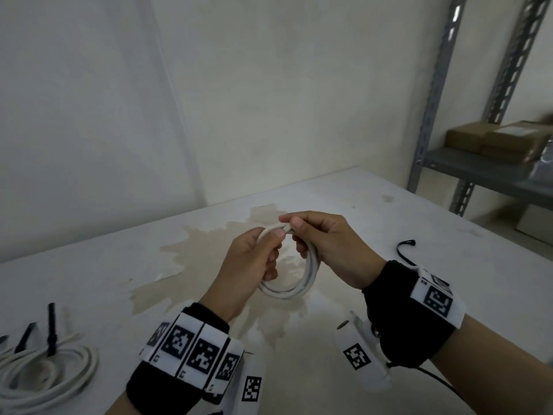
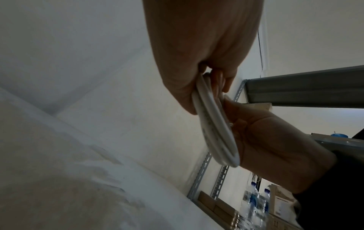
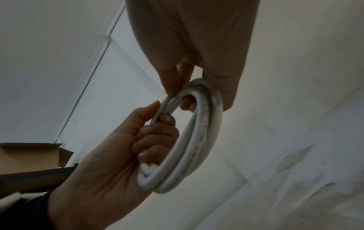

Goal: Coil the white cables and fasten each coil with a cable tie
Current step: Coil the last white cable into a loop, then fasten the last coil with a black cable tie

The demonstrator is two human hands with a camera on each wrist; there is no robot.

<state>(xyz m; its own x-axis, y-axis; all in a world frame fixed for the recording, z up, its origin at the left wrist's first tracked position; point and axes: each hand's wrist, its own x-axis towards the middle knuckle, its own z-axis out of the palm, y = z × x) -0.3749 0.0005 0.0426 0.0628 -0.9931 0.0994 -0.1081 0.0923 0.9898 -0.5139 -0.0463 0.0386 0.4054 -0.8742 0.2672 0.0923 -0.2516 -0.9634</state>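
Left hand (image 1: 250,262) grips the near-left side of a white cable coil (image 1: 294,287) held above the stained table (image 1: 389,223); right hand (image 1: 326,247) pinches the coil's top end between thumb and forefinger.

Both hands are bare. The left wrist (image 1: 179,351) wears a black band with a row of white blocks on it, and each block has a black square pattern. The right wrist (image 1: 416,319) has a black band too, with white pattern blocks and a thin black wire (image 1: 437,377).
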